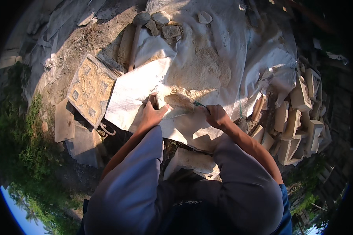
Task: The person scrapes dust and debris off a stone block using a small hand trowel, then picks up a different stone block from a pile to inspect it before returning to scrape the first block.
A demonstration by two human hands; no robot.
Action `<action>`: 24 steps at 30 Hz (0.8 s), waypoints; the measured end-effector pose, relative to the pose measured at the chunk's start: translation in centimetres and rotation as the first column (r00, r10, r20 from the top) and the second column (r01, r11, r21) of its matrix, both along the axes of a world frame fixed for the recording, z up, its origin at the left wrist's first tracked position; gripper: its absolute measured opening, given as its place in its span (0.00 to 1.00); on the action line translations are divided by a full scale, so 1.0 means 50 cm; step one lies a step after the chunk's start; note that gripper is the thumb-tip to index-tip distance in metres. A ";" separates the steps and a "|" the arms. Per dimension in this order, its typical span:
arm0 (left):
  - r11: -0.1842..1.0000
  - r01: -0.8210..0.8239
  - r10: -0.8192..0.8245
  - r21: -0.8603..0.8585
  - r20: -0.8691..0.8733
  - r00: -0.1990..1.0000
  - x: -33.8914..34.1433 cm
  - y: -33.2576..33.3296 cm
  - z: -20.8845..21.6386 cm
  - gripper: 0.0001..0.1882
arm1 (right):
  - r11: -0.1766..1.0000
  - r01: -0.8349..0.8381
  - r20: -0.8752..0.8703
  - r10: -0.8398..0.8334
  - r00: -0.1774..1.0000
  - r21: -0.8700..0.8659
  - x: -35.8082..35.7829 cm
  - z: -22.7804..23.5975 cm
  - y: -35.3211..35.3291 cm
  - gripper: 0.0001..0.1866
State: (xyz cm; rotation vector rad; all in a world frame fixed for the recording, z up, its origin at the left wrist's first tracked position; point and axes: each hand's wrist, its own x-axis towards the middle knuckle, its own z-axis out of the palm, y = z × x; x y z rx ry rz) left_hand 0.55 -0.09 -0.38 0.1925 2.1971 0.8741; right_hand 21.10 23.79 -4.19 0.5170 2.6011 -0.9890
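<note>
A: Where was the block, and what did each hand do?

B: The pale, hollowed block (178,100) lay between the hands on a white woven sheet (131,84). The left hand (155,114) gripped its left end, thumb on the near side. The right hand (217,116) was closed round a slim, dark green hand tool (200,104), which pointed leftward to the block's right end.

A: How would it have handled?

B: I'd judge it stiff and fairly heavy, like soft stone, with thin walls that could chip. The loose powder (210,72) beyond the right hand suggested a crumbly, dusty surface that might slip under dry fingers. I'd have held it by the thicker end, as the left hand seemed to, and kept pressure off the rims.

A: What couldn't you make out?

B: The left fingertips were hidden behind the block, and the right fist covered most of the tool's handle. The tip was too small to identify. Glare blurred the block's near edge into the sheet, and I couldn't tell how deep the hollow went.
</note>
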 end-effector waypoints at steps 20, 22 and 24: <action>0.994 0.003 0.001 -0.106 0.040 0.999 0.007 0.027 0.040 0.53 | 0.997 0.066 0.038 -0.065 0.997 -0.049 -0.019 0.021 -0.002 0.21; 0.992 -0.010 0.011 -0.123 0.011 1.000 0.008 0.004 0.048 0.51 | 0.994 0.031 0.053 -0.026 0.998 -0.104 -0.063 0.081 -0.009 0.23; 0.988 0.001 0.001 -0.156 0.014 1.000 0.005 0.007 0.045 0.51 | 0.980 0.126 -0.016 -0.129 0.991 -0.153 -0.068 0.121 -0.025 0.26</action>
